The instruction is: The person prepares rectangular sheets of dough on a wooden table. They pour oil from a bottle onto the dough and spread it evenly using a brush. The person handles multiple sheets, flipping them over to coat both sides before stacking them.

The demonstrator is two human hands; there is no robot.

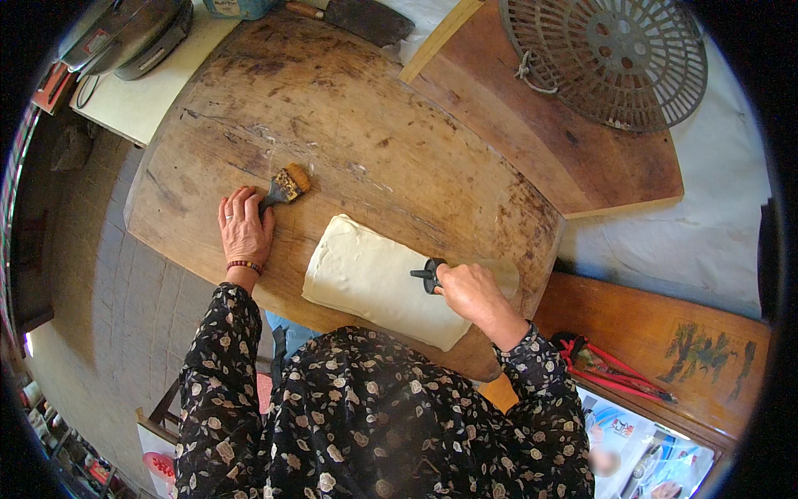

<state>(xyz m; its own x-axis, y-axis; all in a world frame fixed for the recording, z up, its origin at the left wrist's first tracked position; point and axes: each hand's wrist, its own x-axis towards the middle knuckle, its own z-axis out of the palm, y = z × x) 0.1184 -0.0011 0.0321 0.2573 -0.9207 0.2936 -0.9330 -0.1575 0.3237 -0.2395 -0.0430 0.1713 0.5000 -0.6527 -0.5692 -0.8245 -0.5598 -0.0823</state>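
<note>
A thick rectangular sheet of pale dough, apparently layered at its edges, lies on a worn wooden board before me. My right hand grips a clear squeeze bottle with a black cap, tipped on its side so that its black nozzle points left over the dough's right part. Left of the dough, my left hand rests on the board with its fingers around the dark handle of a flat bristle brush, whose bristles point up and right. Whether liquid comes from the nozzle, I cannot tell.
A cleaver-like broad blade lies at the board's far edge. Beyond, to the right, a round slatted basket or lid rests on another wooden board. A lidded electric pan stands far left. Red straps lie on a wooden surface at right.
</note>
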